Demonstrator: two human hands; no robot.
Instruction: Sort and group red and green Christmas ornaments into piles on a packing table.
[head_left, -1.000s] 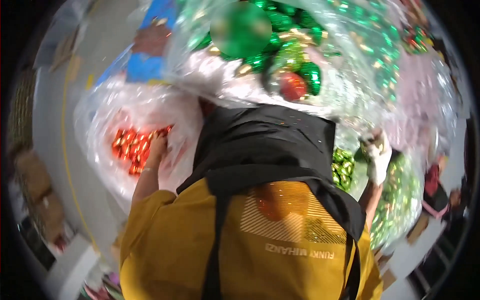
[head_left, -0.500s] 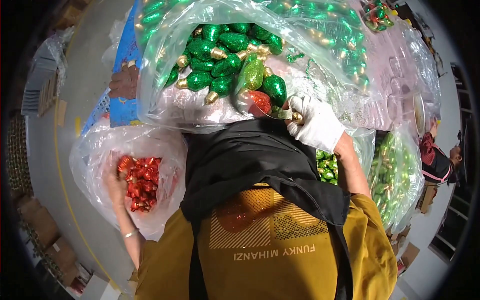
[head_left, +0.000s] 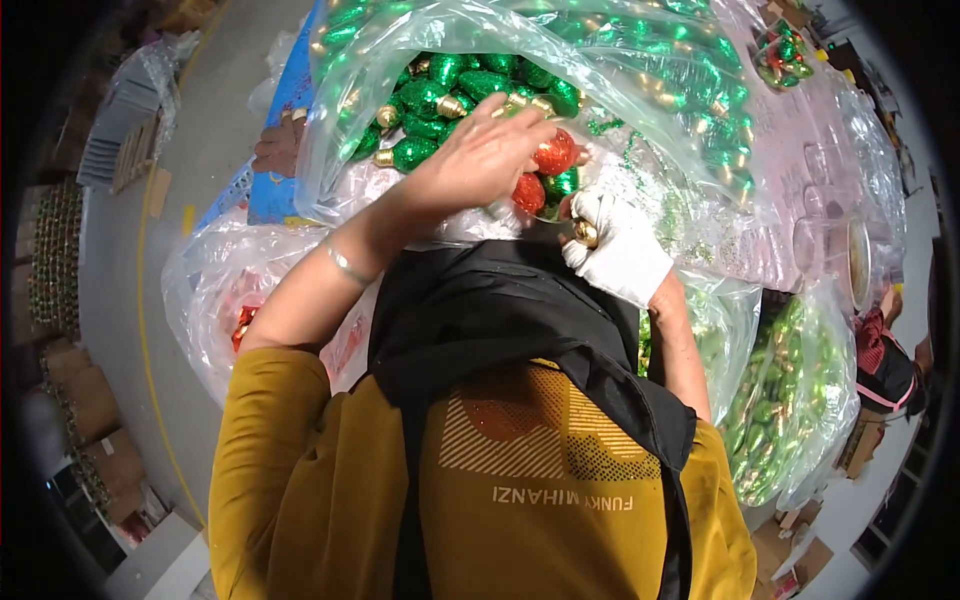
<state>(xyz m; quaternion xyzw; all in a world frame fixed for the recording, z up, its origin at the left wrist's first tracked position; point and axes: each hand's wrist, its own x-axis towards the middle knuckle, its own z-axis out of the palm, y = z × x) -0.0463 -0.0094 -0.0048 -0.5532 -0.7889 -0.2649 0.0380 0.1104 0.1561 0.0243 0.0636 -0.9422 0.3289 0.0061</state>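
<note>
The bare left hand (head_left: 475, 165) reaches across to the middle, its fingertips seemingly closed around a red bulb (head_left: 558, 151) whose metal end points right. The right hand (head_left: 620, 250), in a white glove, has its fingers together on a gold cap (head_left: 586, 233). Between the hands, a second red bulb (head_left: 528, 194) sits just beside a dark green bulb (head_left: 563, 183); whether they are joined I cannot tell. By my reading, only this small group has been gathered, with the red bulb not yet at the glove. Plenty seems left: loose green bulbs (head_left: 410, 153) fill the far clear bag (head_left: 318, 165), some red shows in the left bag (head_left: 205, 285), and light green ones crowd the right bag (head_left: 775, 420).
</note>
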